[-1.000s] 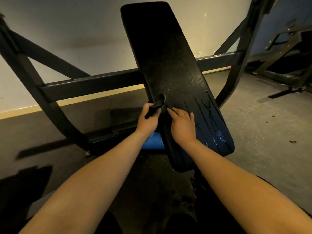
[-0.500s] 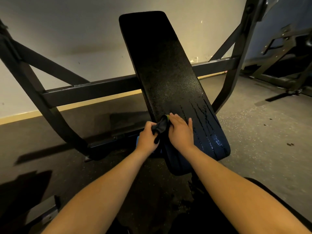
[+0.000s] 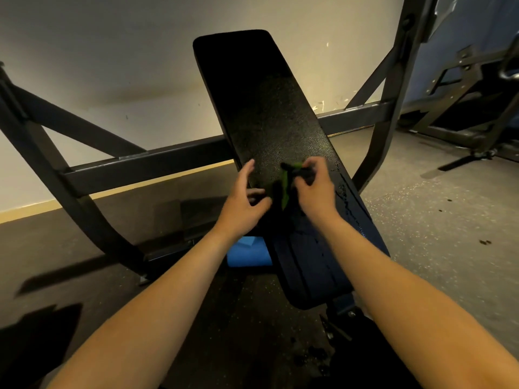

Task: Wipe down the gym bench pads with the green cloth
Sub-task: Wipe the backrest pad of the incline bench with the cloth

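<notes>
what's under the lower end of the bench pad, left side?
A bright blue block sticks out from under the bench pad, beside the dark frame. The pad and the left hand's forearm cover the rest.

I see a dark steel crossbar [image 3: 157, 164] spanning before a cream wall [image 3: 112, 51], a bright blue block [image 3: 248, 252] low on the speckled floor [image 3: 438, 220], another black machine frame [image 3: 466, 108] far right.
</notes>
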